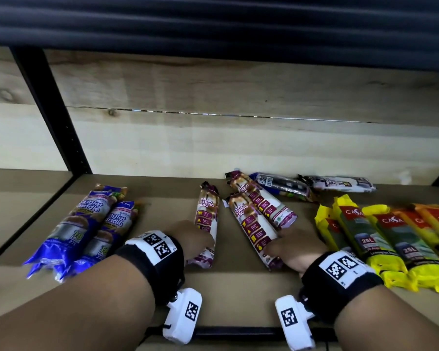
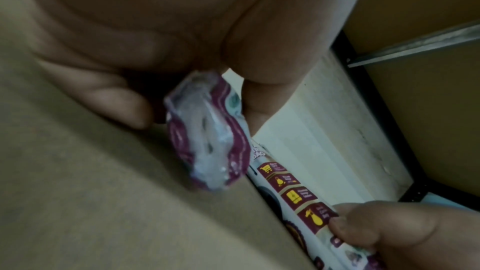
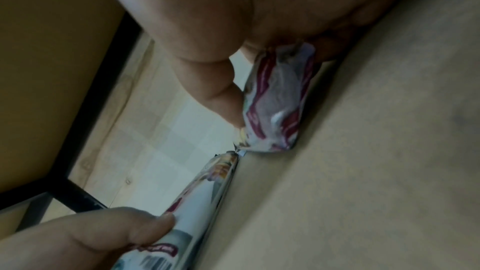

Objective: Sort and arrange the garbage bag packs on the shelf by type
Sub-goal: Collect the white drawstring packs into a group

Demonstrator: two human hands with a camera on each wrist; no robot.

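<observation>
Left hand (image 1: 192, 238) curled around the near end of one purple-and-white drawstring pack (image 1: 206, 225), thumb on one side and fingers on the other, as seen from the left wrist. Pack lying flat on the shelf board (image 1: 162, 198), pointing away toward the back wall, alone between two groups. Right hand (image 1: 293, 249) gripping the near end of a second drawstring pack (image 1: 251, 229); thumb (image 3: 218, 93) pressed against the crimped end, fingers wrapped on the far side against the board. Second pack angled, far end leaning left, side by side and touching a third drawstring pack (image 1: 262, 198) just to its right. Both forearms reaching in low from the front edge, wrists banded in black straps with white marker tags, knuckles up. Two blue singlet-handle packs (image 1: 86, 229) lying together at the left, well apart from the left hand. Yellow packs (image 1: 380, 236) in a row at the right, just beside the right hand. Two darker packs (image 1: 284, 186) lying crosswise near the back wall.
</observation>
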